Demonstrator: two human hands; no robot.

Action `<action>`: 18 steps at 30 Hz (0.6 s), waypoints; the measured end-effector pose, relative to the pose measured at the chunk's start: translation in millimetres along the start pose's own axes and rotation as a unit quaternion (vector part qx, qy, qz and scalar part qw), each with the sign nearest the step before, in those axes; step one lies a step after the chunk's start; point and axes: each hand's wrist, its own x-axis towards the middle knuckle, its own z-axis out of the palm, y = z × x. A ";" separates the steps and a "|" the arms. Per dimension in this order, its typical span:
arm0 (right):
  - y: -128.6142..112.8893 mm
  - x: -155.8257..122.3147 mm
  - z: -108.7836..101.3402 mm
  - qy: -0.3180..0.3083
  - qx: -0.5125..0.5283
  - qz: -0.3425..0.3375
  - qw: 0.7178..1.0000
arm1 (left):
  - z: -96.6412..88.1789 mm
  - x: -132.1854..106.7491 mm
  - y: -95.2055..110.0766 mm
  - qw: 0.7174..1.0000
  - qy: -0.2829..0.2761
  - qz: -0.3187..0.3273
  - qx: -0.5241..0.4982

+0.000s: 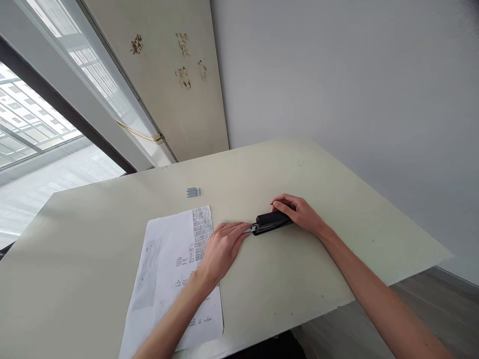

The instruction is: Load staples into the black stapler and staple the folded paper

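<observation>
A black stapler [270,222] lies on the pale table [337,239], its metal front end pointing left. My right hand [297,212] rests on the stapler's rear and grips it. My left hand [223,248] reaches across a printed paper sheet [168,279], its fingertips pressed together at the stapler's front end, touching the metal tip. What the fingertips pinch there is too small to make out. A small strip of staples [193,192] lies on the table beyond the paper.
A wall runs along the table's far and right side. A stained board [175,75] leans against the wall behind the table. A large window [45,124] fills the left. The table's front edge drops to a wooden floor [411,309] at the lower right.
</observation>
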 end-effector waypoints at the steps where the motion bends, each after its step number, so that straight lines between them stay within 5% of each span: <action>1: 0.2 0.0 0.0 0.000 0.002 0.001 1.000 | -0.4 0.1 -0.4 1.000 0.000 0.000 -0.002; 18: -1.3 0.6 -0.1 0.001 -0.001 0.000 1.000 | 0.3 -0.5 -0.8 0.999 0.008 -0.015 -0.031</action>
